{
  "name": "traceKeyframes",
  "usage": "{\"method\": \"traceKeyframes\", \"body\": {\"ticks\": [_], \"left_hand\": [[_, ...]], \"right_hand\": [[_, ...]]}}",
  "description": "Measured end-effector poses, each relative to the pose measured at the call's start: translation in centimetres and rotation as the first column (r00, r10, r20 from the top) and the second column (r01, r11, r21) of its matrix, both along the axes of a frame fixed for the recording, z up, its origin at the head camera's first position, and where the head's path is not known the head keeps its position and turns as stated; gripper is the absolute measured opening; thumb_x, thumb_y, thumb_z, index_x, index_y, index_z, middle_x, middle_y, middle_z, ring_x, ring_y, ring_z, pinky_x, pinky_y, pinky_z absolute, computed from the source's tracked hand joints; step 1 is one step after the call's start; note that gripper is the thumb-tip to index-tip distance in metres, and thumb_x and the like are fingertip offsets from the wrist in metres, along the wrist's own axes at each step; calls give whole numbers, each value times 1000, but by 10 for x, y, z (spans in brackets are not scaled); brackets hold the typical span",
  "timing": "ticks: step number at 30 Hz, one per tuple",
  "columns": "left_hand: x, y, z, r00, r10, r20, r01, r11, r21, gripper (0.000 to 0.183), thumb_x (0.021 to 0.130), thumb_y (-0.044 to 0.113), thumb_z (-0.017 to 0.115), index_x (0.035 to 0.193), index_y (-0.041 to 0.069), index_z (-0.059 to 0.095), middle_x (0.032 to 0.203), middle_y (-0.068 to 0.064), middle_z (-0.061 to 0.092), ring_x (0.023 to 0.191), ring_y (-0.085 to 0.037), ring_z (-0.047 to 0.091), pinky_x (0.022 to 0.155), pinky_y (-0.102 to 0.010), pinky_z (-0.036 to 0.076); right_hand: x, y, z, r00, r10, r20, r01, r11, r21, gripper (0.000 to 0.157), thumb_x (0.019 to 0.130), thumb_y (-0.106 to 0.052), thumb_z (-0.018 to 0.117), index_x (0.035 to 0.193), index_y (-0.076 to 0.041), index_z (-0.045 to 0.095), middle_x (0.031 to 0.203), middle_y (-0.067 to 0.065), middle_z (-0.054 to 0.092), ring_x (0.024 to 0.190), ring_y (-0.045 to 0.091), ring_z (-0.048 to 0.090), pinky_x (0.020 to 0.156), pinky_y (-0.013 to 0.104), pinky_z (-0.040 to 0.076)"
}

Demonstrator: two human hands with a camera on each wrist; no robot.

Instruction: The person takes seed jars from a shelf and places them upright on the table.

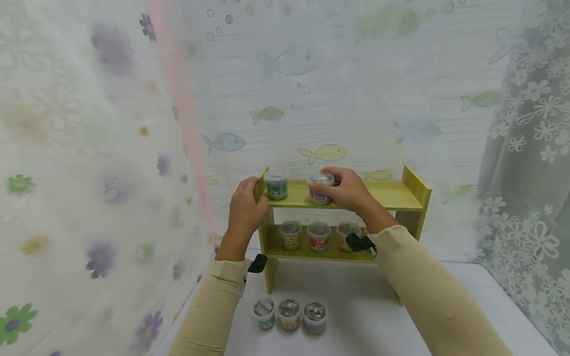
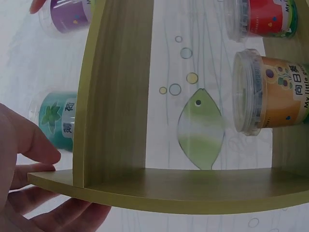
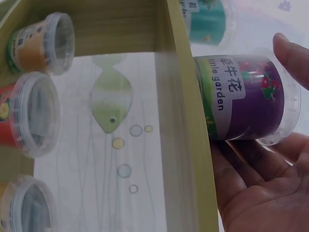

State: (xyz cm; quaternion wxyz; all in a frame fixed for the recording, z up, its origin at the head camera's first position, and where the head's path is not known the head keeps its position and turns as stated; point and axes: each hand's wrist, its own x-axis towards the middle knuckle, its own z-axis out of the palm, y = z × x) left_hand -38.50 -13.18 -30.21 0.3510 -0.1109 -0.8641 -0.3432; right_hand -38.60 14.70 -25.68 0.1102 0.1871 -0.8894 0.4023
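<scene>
My left hand [image 1: 246,207] grips the upper left side panel of a small yellow-green wooden shelf [image 1: 383,196], thumb inside and fingers outside. Just right of it, a teal cup [image 1: 277,186] with a clear lid stands on the top board. With its thumb and fingers around a purple "little garden" cup [image 3: 253,96], my right hand [image 1: 349,190] holds it upright at the top board, right of the teal one. On the lower board are an orange cup [image 1: 290,236], a red cup [image 1: 319,237] and another orange cup [image 1: 346,236], the last partly behind my right wrist.
Three lidded cups, a teal one [image 1: 264,313], a pale one [image 1: 289,315] and a light purple one [image 1: 314,318], stand in a row on the white tabletop [image 1: 356,326] before the shelf. Fish-patterned curtain [image 1: 285,89] hangs behind; flowered curtain [image 1: 89,198] is at left.
</scene>
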Motion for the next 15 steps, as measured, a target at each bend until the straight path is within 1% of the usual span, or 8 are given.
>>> {"method": "traceKeyframes", "body": {"ticks": [3, 6, 10, 13, 15], "left_hand": [[0, 1, -1, 1000, 7, -18, -8, 999, -46, 54, 93, 17, 63, 145, 5, 57, 153, -13, 53, 131, -38, 59, 99, -55, 54], [1, 0, -3, 1000, 6, -15, -7, 996, -87, 63, 93, 26, 67, 150, 5, 51, 154, -13, 52, 132, -37, 59, 101, -55, 53], [3, 0, -1, 999, 18, 26, -14, 989, -148, 80, 91, 44, 71, 155, 5, 44, 157, -14, 48, 134, -38, 56, 102, -56, 52], [5, 2, 2, 997, 45, 66, -32, 983, -181, 94, 86, 58, 74, 156, 5, 41, 158, -15, 45, 131, -40, 58, 98, -58, 53], [5, 4, 3, 994, 62, 92, -45, 983, -181, 100, 82, 64, 76, 156, 5, 41, 155, -16, 47, 128, -40, 59, 96, -58, 54]], "right_hand": [[2, 3, -1, 1000, 0, 0, 0, 1000, -3, 81, 89, -67, 67, 154, -23, 50, 133, 11, 63, 113, 28, 65, 85, 43, 57], [4, 4, -2, 1000, 5, 1, -5, 1000, -14, 80, 89, -67, 68, 154, -23, 50, 128, 10, 65, 108, 26, 65, 80, 40, 57], [9, 7, -3, 1000, 14, -8, -15, 999, -32, 80, 89, -66, 69, 155, -23, 49, 123, 10, 66, 103, 26, 66, 77, 38, 58], [12, 10, -4, 1000, 21, -13, -22, 999, -48, 81, 89, -65, 70, 155, -23, 49, 121, 10, 67, 100, 25, 67, 76, 37, 58], [14, 12, -5, 1000, 23, -18, -23, 998, -54, 80, 89, -65, 70, 154, -23, 49, 119, 10, 67, 99, 25, 67, 75, 37, 58]]}}
